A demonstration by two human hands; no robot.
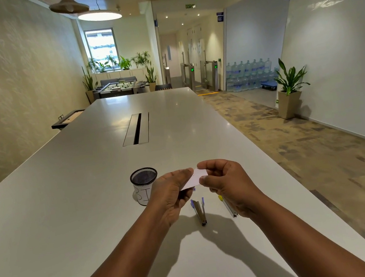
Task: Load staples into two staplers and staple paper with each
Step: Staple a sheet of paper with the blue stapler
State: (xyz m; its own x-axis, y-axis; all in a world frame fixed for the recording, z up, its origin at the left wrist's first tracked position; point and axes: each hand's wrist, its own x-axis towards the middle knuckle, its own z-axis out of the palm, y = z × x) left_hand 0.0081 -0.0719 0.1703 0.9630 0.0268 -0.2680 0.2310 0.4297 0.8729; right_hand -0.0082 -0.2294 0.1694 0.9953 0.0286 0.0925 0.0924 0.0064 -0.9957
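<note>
Both hands hold one small white paper above the table. My left hand pinches its left end, and my right hand pinches its right end between thumb and forefinger. Below the paper, a blue stapler lies on the white table with its top swung open. A yellow stapler lies to its right, partly hidden under my right hand.
A black mesh cup with a white label stands left of my left hand. A cable slot sits in the table's middle. The table's right edge runs close beside my right arm, with carpet beyond.
</note>
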